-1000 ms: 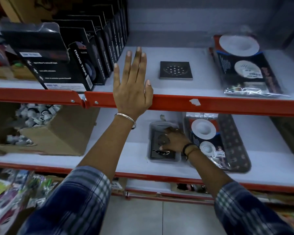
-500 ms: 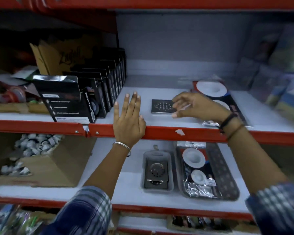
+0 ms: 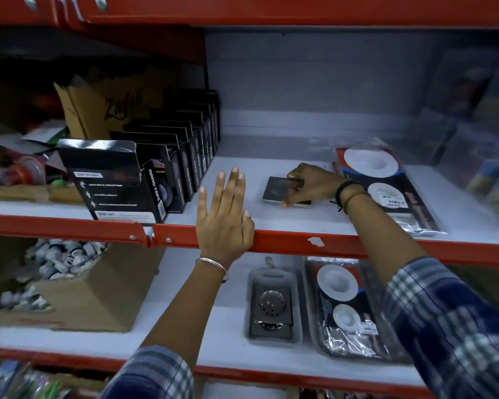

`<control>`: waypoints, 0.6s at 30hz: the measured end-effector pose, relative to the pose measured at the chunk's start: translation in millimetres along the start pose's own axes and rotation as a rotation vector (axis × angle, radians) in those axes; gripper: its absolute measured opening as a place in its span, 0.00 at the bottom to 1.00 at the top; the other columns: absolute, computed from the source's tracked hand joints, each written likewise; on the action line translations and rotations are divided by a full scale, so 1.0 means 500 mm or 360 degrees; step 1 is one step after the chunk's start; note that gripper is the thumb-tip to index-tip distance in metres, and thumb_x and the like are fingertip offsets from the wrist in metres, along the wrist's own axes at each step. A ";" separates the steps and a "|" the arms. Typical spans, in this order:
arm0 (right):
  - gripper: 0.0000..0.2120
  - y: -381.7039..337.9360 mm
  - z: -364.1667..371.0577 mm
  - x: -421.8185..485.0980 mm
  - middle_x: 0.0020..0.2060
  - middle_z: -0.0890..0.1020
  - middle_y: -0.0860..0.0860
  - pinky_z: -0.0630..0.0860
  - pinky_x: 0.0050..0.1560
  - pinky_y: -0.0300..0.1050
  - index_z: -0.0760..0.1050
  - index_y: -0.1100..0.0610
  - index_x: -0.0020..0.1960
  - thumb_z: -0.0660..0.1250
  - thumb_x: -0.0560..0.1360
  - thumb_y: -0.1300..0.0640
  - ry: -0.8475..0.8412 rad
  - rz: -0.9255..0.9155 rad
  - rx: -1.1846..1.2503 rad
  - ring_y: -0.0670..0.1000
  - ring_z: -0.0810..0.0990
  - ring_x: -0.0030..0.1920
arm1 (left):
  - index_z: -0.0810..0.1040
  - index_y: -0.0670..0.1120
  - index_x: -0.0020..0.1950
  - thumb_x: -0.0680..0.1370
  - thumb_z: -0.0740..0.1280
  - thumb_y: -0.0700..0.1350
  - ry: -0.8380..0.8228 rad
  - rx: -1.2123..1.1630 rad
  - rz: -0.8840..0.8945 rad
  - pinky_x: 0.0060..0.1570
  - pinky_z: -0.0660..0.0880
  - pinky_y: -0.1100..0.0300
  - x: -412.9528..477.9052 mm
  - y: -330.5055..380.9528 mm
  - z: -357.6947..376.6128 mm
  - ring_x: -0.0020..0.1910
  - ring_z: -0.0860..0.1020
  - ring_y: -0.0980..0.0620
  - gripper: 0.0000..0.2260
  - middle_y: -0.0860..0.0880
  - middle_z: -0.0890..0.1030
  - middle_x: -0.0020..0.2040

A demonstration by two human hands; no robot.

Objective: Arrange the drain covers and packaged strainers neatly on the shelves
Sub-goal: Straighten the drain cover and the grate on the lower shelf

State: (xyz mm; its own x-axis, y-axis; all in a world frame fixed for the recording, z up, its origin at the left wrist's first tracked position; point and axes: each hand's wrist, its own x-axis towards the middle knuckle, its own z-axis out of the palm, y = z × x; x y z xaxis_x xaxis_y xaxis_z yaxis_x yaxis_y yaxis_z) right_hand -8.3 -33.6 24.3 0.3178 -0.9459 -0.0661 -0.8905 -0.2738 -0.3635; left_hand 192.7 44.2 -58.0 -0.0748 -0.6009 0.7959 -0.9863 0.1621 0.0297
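A dark square drain cover point(image 3: 277, 189) lies on the upper white shelf point(image 3: 300, 223). My right hand point(image 3: 310, 184) grips its right side, thumb on the near edge and fingers over the top. My left hand point(image 3: 225, 217) rests flat and open on the shelf's red front rail. To the right lies a packaged strainer point(image 3: 386, 182) with white discs. On the lower shelf point(image 3: 208, 349) sit a drain cover in a clear pack point(image 3: 271, 306) and another packaged strainer point(image 3: 346, 306).
A row of black tape boxes point(image 3: 156, 180) stands on the upper shelf's left. A cardboard box of small white parts point(image 3: 69, 283) fills the lower shelf's left. Blurred packages point(image 3: 487, 156) stand at the far right. A red beam point(image 3: 271, 10) runs overhead.
My right hand left the packed drain cover on the lower shelf, rose to the upper shelf and closed on the square drain cover. My left hand stayed on the rail.
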 end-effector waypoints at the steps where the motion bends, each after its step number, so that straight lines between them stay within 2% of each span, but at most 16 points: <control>1: 0.30 -0.008 -0.007 -0.025 0.58 0.73 0.52 0.71 0.58 0.47 0.73 0.56 0.58 0.75 0.63 0.41 0.0059 -0.0043 0.0027 0.55 0.75 0.58 | 0.59 0.43 0.74 0.74 0.54 0.48 -0.0003 -0.0001 0.0001 0.72 0.52 0.46 0.000 0.000 -0.002 0.75 0.57 0.49 0.29 0.45 0.65 0.74; 3: 0.35 -0.026 -0.019 -0.085 0.61 0.72 0.52 0.70 0.61 0.46 0.71 0.57 0.64 0.75 0.63 0.42 0.0173 -0.0165 0.0046 0.53 0.73 0.59 | 0.60 0.43 0.74 0.74 0.54 0.48 -0.0002 0.0000 -0.0005 0.72 0.53 0.46 0.001 0.000 -0.003 0.75 0.58 0.49 0.29 0.45 0.66 0.74; 5: 0.41 -0.044 -0.015 -0.157 0.61 0.71 0.50 0.70 0.64 0.47 0.68 0.54 0.67 0.76 0.60 0.38 0.0212 -0.0299 0.0009 0.48 0.70 0.59 | 0.60 0.43 0.74 0.74 0.53 0.48 -0.0030 -0.0006 -0.0006 0.72 0.53 0.46 0.000 0.002 -0.006 0.74 0.59 0.48 0.28 0.45 0.66 0.74; 8: 0.47 -0.061 0.021 -0.257 0.60 0.71 0.46 0.69 0.64 0.45 0.66 0.50 0.68 0.75 0.55 0.33 0.0123 -0.0451 -0.0006 0.46 0.70 0.60 | 0.62 0.43 0.74 0.74 0.52 0.48 -0.0063 -0.0010 -0.0018 0.72 0.52 0.47 0.002 0.006 -0.011 0.75 0.62 0.47 0.28 0.46 0.66 0.74; 10: 0.47 -0.063 0.061 -0.300 0.60 0.71 0.46 0.68 0.64 0.41 0.67 0.50 0.68 0.75 0.54 0.33 -0.0007 -0.0506 0.0019 0.46 0.70 0.60 | 0.61 0.43 0.74 0.74 0.54 0.47 -0.0070 -0.0012 -0.0032 0.72 0.51 0.47 -0.001 0.008 -0.012 0.75 0.61 0.47 0.28 0.46 0.65 0.75; 14: 0.47 -0.035 0.179 -0.297 0.61 0.71 0.46 0.70 0.64 0.44 0.67 0.50 0.68 0.75 0.55 0.33 -0.0276 -0.0387 -0.0004 0.47 0.71 0.60 | 0.60 0.43 0.75 0.74 0.57 0.46 -0.0044 -0.0026 -0.0055 0.73 0.52 0.46 -0.003 0.009 -0.009 0.75 0.61 0.48 0.29 0.46 0.65 0.75; 18: 0.44 0.008 0.305 -0.224 0.64 0.70 0.51 0.70 0.63 0.46 0.68 0.53 0.67 0.76 0.57 0.35 -0.0378 -0.0197 -0.0057 0.54 0.71 0.63 | 0.61 0.43 0.74 0.73 0.57 0.46 -0.0009 -0.0055 -0.0043 0.73 0.54 0.45 -0.002 0.008 -0.006 0.75 0.61 0.47 0.29 0.46 0.65 0.75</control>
State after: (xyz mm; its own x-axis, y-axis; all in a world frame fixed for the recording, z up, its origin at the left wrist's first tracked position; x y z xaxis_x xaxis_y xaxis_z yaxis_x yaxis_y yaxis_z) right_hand 2.1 97.8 -111.7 0.4886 -0.8386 -0.2408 -0.8498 -0.3947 -0.3494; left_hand 189.3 47.7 -57.1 -0.0489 -0.6097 0.7911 -0.9824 0.1725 0.0722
